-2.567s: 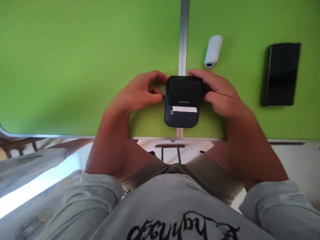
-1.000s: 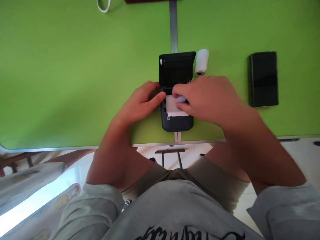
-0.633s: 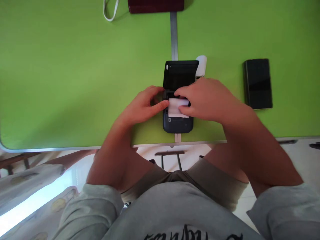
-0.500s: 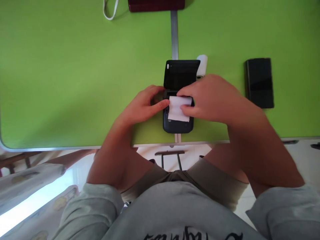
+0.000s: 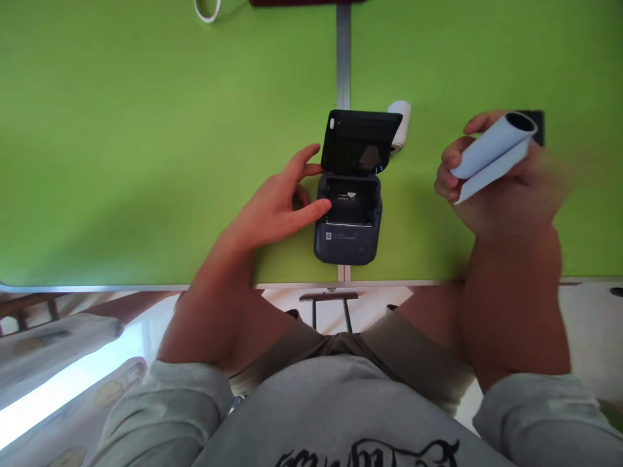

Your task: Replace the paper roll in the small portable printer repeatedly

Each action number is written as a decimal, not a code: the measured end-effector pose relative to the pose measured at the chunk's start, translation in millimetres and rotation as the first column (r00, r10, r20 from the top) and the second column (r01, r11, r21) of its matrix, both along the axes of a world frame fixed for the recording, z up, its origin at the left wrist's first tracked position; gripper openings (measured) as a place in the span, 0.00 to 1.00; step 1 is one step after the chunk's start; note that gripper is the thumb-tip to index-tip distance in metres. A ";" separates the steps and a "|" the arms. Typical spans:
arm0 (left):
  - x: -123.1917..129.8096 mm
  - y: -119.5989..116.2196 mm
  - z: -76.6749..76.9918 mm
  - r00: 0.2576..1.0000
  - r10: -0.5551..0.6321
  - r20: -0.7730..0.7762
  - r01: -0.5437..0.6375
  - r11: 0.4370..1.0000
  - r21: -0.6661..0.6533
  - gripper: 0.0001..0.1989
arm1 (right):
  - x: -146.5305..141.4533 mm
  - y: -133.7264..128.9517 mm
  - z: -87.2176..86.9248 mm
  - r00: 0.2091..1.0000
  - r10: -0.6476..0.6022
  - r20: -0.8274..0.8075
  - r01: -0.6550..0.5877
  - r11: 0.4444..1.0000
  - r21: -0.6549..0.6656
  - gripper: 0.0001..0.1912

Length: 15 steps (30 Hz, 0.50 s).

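Observation:
A dark portable label printer sits near the table's front edge with its lid raised. Its paper compartment is bare, and small printed marks show inside. My left hand steadies the printer's left side, thumb on the compartment rim and fingers by the hinge. Off to the right, my right hand is closed around a paper roll, held tilted above the table with a loose end hanging from it. Motion blurs part of that hand. Partly behind the lid lies another white paper roll.
Behind my right hand, a black flat object on the green table is mostly hidden. At the far edge of view are a dark red object and a white loop. A metal seam crosses the table.
The paper roll has come out of the printer; my right hand has carried it to the right and lifted it. My left hand stays at the printer's left side.

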<state>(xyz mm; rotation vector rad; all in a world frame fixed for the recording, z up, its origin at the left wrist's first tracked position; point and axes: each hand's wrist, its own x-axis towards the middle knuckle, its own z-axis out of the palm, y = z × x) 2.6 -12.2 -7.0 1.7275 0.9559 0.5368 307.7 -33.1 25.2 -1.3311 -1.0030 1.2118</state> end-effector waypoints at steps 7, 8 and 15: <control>-2.0 1.7 -1.0 1.000 0.003 -0.024 -0.003 1.000 0.019 0.38 | 5.5 5.3 -30.9 0.942 -0.141 0.304 0.117 0.989 0.094 0.18; -2.3 1.8 -1.0 1.000 0.002 -0.023 -0.002 1.000 0.018 0.38 | 7.2 5.1 -32.6 0.918 -0.153 0.366 0.110 0.984 0.138 0.17; -2.1 1.9 1.2 1.000 -0.014 -0.011 0.014 1.000 0.010 0.39 | 19.1 11.0 -39.5 0.649 -0.308 0.696 0.111 0.943 0.314 0.14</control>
